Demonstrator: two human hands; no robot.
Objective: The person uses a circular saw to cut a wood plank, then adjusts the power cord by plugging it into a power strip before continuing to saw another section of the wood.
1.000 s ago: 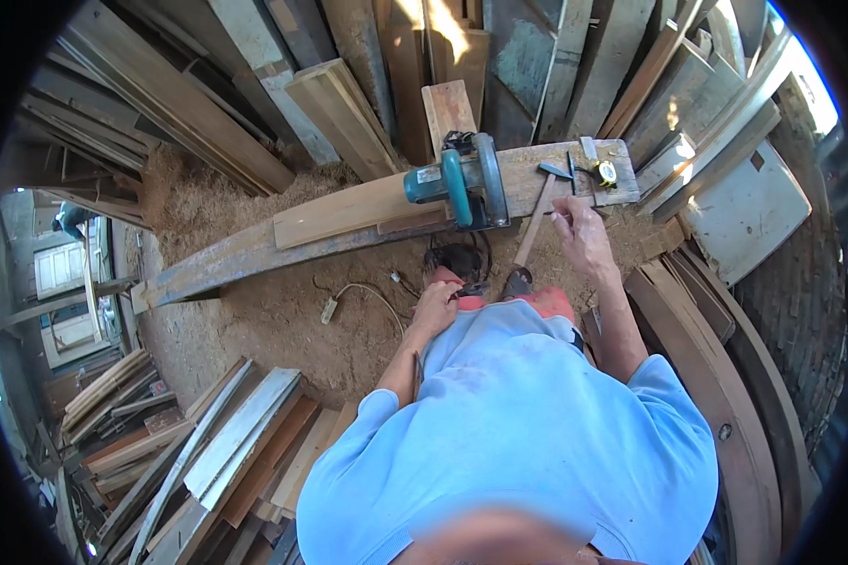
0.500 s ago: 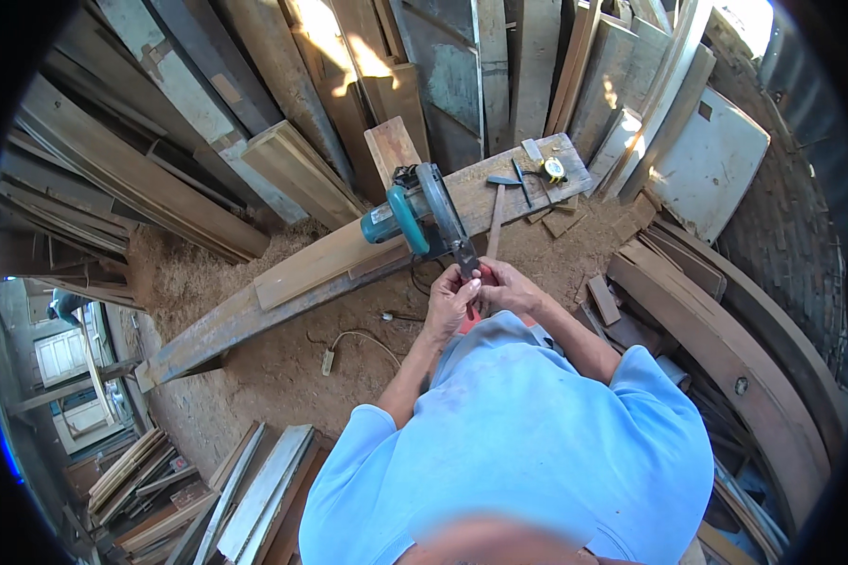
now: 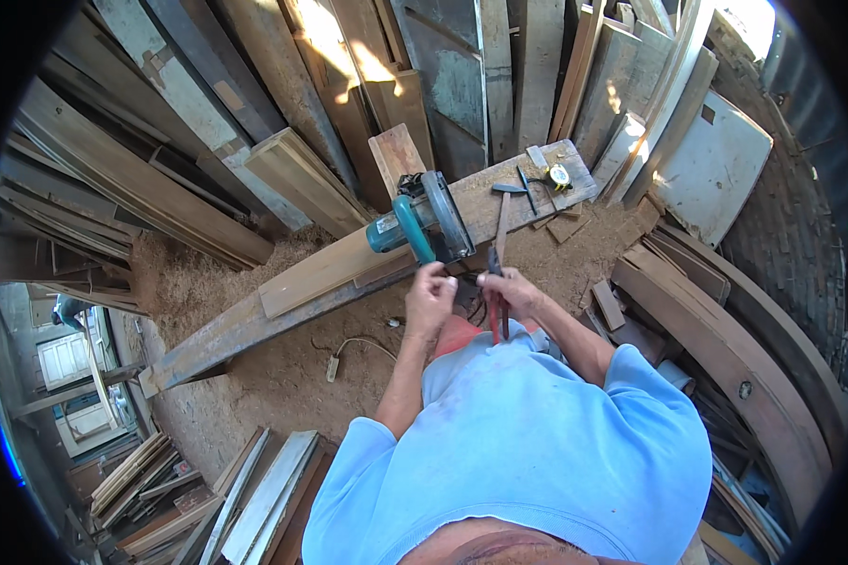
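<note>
My right hand (image 3: pixel 511 290) is closed around pliers (image 3: pixel 495 315) with dark jaws and a red handle, held upright in front of my shirt. My left hand (image 3: pixel 430 303) is a short way to the left, its thumb and fingers curled into a pinch; whatever they may hold is too small to make out. Just beyond it a teal circular saw (image 3: pixel 410 226) rests on the planks. A hammer (image 3: pixel 503 221) with a wooden handle lies right of the saw, its head on the bench plank and its handle toward my right hand.
A long plank bench (image 3: pixel 207 344) runs diagonally past me. On its right end lie a yellow tape measure (image 3: pixel 559 176) and a thin dark rod (image 3: pixel 526 191). A cord (image 3: pixel 367 342) lies on the sawdust floor. Boards (image 3: pixel 179 132) lean all along the back; stacked timber (image 3: pixel 716 339) lies right.
My hands, together at the saw's front end before, have come apart. My right hand now holds the pliers nearer my body; my left hand has drawn slightly left.
</note>
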